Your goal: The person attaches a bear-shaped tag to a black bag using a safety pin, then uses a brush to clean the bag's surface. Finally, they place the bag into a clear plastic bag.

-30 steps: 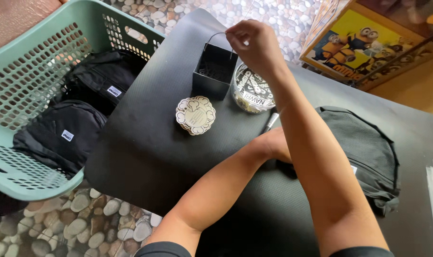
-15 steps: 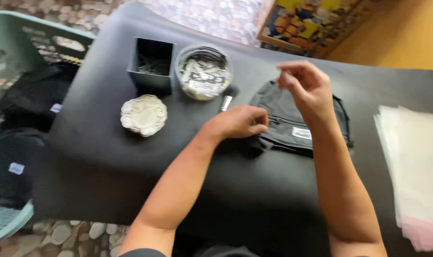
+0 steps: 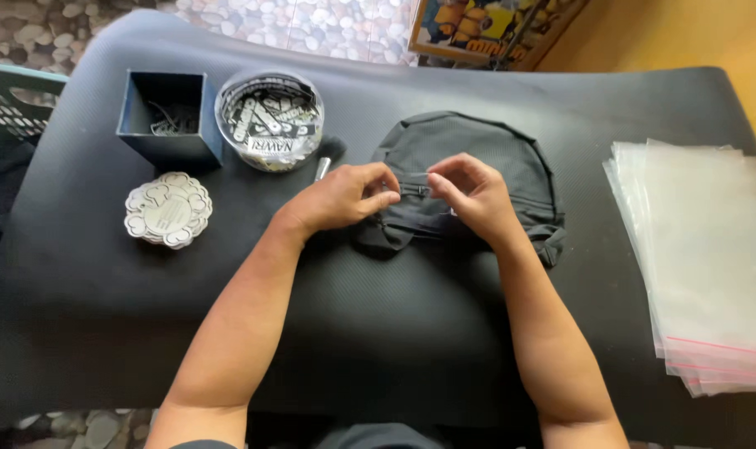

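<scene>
Fingers (image 3: 384, 198) of both hands pinching black cap (image 3: 477, 154), crown pointing away

Both hands now meet on the black cap.

A second ago I had my right hand (image 3: 471, 196) raised over the dark square box (image 3: 163, 116) at the far side of the table; half a second ago it hung above the black cap (image 3: 465, 179), and now it is down on it, fingertips pinching at the middle. My left hand (image 3: 342, 196), which lay flat by the cap's edge, has come in to face it, fingers almost touching. My view has swung right too: the green basket (image 3: 16, 104) has slid to the left edge and the stack of clear bags (image 3: 702, 249) has come into sight.
</scene>
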